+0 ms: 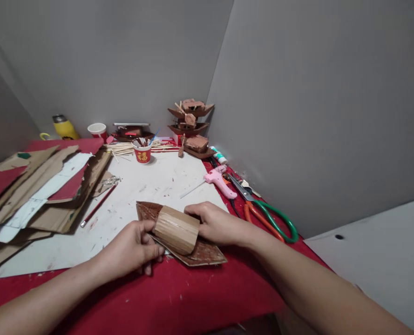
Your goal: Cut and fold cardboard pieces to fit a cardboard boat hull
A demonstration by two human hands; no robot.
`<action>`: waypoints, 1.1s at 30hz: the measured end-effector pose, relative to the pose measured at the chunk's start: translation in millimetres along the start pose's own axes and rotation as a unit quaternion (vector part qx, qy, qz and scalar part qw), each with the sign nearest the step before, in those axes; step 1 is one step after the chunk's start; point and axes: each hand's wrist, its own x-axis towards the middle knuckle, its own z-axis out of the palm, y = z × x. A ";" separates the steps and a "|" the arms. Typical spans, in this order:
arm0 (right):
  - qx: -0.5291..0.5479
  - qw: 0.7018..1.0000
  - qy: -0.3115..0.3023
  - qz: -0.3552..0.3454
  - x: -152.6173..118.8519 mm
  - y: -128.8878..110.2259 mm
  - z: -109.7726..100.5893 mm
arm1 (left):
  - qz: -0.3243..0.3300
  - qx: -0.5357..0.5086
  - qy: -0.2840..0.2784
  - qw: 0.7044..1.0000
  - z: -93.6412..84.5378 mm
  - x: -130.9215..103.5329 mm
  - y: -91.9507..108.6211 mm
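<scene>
1. Boat is sitting between both hands at the near edge of the white sheet on the desk; whether it is resting there or hanging just above cannot be told.
2. Left hand is pinching the boat's near side; right hand is gripping the cover at its far side, some fingertips hidden.
3. Uneven squeezing would be risking creases in the cover's ribbed cardboard, or a skewed fit.
4. Scissors are lying near the right forearm; a wide elbow swing would be risking a knock.

The canopy looks ribbed cardboard, the hull rough.
</scene>
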 end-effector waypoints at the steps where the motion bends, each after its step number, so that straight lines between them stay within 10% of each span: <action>1: 0.004 1.000 0.002 -0.005 0.6 0.3 0.8 | -0.001 -0.010 -0.004 1.000 -0.8 -1.6 -0.2; 13: -0.026 0.999 0.029 -0.007 -4.3 -10.0 0.5 | 0.003 -0.218 -0.027 0.976 -17.4 -5.9 15.9; 33: 0.002 1.000 0.007 0.002 0.6 -8.3 1.5 | -0.013 0.020 -0.047 0.999 -29.0 5.1 28.6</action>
